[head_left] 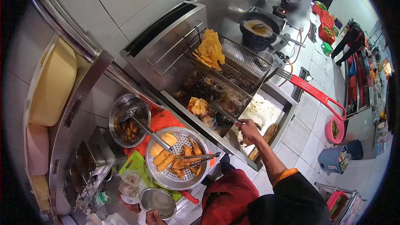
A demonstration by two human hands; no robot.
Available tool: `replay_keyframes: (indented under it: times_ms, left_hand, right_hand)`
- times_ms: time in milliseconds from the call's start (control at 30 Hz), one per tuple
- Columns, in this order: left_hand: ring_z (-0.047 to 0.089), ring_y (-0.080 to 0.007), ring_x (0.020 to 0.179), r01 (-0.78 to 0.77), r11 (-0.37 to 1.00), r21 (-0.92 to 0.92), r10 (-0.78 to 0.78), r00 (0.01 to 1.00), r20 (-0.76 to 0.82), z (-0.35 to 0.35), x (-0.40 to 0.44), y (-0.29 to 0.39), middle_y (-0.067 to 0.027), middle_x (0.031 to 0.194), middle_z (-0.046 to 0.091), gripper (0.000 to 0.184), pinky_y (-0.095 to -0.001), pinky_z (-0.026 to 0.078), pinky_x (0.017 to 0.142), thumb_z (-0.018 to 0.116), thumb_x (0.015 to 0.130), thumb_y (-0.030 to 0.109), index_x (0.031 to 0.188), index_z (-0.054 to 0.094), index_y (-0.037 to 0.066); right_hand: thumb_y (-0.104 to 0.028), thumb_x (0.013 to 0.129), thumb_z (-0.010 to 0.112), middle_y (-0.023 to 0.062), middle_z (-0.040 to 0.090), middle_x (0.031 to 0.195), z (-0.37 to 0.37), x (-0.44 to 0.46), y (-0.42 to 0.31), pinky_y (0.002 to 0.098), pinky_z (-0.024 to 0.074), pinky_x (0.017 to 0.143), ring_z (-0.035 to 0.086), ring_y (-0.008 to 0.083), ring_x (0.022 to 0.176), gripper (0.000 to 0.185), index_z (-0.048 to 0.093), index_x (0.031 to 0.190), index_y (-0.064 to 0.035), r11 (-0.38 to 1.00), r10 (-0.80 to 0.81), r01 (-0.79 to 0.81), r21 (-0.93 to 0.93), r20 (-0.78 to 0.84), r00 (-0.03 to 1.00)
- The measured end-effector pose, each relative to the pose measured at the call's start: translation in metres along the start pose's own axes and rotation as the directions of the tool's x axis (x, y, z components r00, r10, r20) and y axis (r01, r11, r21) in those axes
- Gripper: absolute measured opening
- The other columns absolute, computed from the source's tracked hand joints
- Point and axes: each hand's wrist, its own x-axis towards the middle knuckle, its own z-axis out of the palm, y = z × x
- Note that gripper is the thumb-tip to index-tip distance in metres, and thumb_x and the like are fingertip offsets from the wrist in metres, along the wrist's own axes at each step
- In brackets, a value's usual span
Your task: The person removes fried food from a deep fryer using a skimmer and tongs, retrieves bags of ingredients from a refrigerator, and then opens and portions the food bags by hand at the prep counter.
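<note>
My right hand (249,130) is closed round the handle of a long metal utensil (227,113). Its far end is down in the dark bubbling oil of the fryer (179,93), so its kind is hidden. Beside it floats a crisp golden fried piece (198,106). Above the oil sits a wire fryer basket (246,64) with a red handle, holding thin fried sheets (209,49). At the bottom edge, my left hand (154,218) is partly cut off, its fingers closed at the rim of a metal bowl (158,202).
A perforated steel colander (200,137) holds fried pieces and tongs (198,158). Left of it, a smaller bowl (130,130) holds dark food and a ladle (148,129). A drip tray (283,118) adjoins the fryer. Behind stands a wok (259,29); another person (353,39) bends far right.
</note>
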Motion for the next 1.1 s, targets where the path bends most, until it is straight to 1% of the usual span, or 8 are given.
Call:
replay_keyframes:
  times_ms: [167, 267, 433, 567, 667, 833, 933, 1100]
  left_hand:
    - [0.045, -0.0078, 0.067, -0.083, 0.984, 0.158, 0.078, 0.996, 0.041, -0.004, 0.000, -0.005, -0.0003, 0.077, 0.050, 0.019, -0.0218, 0.039, 0.058, 0.053, 0.091, 0.018, 0.093, 0.055, 0.000]
    - [0.046, -0.0091, 0.069, 0.002, 1.000, -0.010, -0.002, 0.999, 0.049, -0.001, -0.004, -0.002, -0.0003, 0.078, 0.051, 0.015, -0.0230, 0.040, 0.059, 0.054, 0.090, 0.014, 0.093, 0.054, -0.001]
    - [0.047, -0.0098, 0.070, -0.061, 0.998, 0.032, 0.061, 0.998, 0.016, -0.003, -0.009, 0.007, -0.0010, 0.081, 0.051, 0.012, -0.0233, 0.040, 0.060, 0.055, 0.087, 0.009, 0.094, 0.055, -0.001]
    - [0.046, -0.0100, 0.070, -0.049, 0.999, -0.007, 0.049, 0.998, 0.033, -0.009, -0.011, -0.007, -0.0017, 0.082, 0.051, 0.012, -0.0235, 0.040, 0.061, 0.054, 0.086, 0.008, 0.094, 0.055, -0.001]
    - [0.045, -0.0096, 0.068, -0.021, 1.000, -0.003, 0.021, 1.000, 0.013, -0.008, -0.009, -0.009, -0.0014, 0.078, 0.050, 0.012, -0.0236, 0.040, 0.059, 0.054, 0.087, 0.010, 0.092, 0.055, -0.001]
    - [0.044, -0.0098, 0.065, -0.125, 0.986, 0.107, 0.120, 0.992, 0.043, -0.011, -0.008, -0.006, -0.0026, 0.077, 0.050, 0.015, -0.0241, 0.039, 0.056, 0.054, 0.088, 0.014, 0.090, 0.056, -0.001]
    - [0.045, -0.0106, 0.066, -0.160, 0.976, 0.149, 0.161, 0.987, 0.009, -0.011, -0.004, -0.014, -0.0029, 0.076, 0.051, 0.016, -0.0248, 0.039, 0.056, 0.054, 0.088, 0.015, 0.088, 0.056, -0.001]
    - [0.047, -0.0120, 0.066, -0.159, 0.984, 0.074, 0.160, 0.987, 0.001, -0.009, -0.014, 0.000, -0.0033, 0.077, 0.053, 0.019, -0.0255, 0.041, 0.059, 0.054, 0.089, 0.017, 0.090, 0.056, -0.001]
  right_hand:
    - [-0.027, 0.082, 0.063, 0.0023, 0.052, 0.063, 0.014, 0.029, 0.017, 0.0249, 0.0297, 0.040, 0.041, 0.0076, 0.046, 0.027, 0.060, 0.085, -0.0010, 0.993, 0.042, -0.058, 0.104, 0.148, 0.988]
    - [-0.026, 0.082, 0.064, 0.0019, 0.050, 0.060, 0.017, 0.036, -0.003, 0.0250, 0.0296, 0.039, 0.040, 0.0082, 0.045, 0.027, 0.058, 0.088, -0.0008, 0.998, 0.065, -0.064, -0.011, 0.195, 0.979]
    - [-0.022, 0.081, 0.065, 0.0018, 0.052, 0.059, 0.013, 0.040, -0.010, 0.0251, 0.0312, 0.039, 0.043, 0.0090, 0.046, 0.029, 0.059, 0.097, 0.0012, 0.999, 0.028, -0.036, 0.036, 0.201, 0.979]
    - [-0.023, 0.081, 0.063, 0.0110, 0.063, 0.072, 0.009, 0.024, -0.026, 0.0313, 0.0455, 0.055, 0.059, 0.0190, 0.062, 0.033, 0.060, 0.101, 0.0028, 0.917, -0.286, 0.298, -0.266, 0.082, 0.955]
    - [-0.022, 0.079, 0.061, 0.0255, 0.062, 0.081, 0.012, 0.012, -0.037, 0.0394, 0.0470, 0.069, 0.063, 0.0363, 0.076, 0.034, 0.060, 0.100, 0.0036, 0.685, -0.626, 0.556, -0.471, 0.009, 0.780]
    - [-0.025, 0.078, 0.061, 0.0271, 0.061, 0.080, 0.030, 0.057, 0.000, 0.0402, 0.0472, 0.070, 0.062, 0.0378, 0.078, 0.033, 0.062, 0.095, 0.0029, 0.792, -0.501, 0.442, -0.421, -0.034, 0.865]
    - [-0.021, 0.077, 0.061, 0.0250, 0.061, 0.073, 0.039, 0.052, -0.009, 0.0413, 0.0482, 0.066, 0.062, 0.0373, 0.072, 0.030, 0.062, 0.095, 0.0032, 0.721, -0.580, 0.443, -0.532, -0.114, 0.807]
    - [-0.017, 0.074, 0.061, 0.0239, 0.061, 0.071, 0.053, 0.082, 0.014, 0.0429, 0.0502, 0.063, 0.060, 0.0401, 0.067, 0.027, 0.061, 0.093, 0.0012, 0.562, -0.592, 0.427, -0.708, 0.016, 0.806]
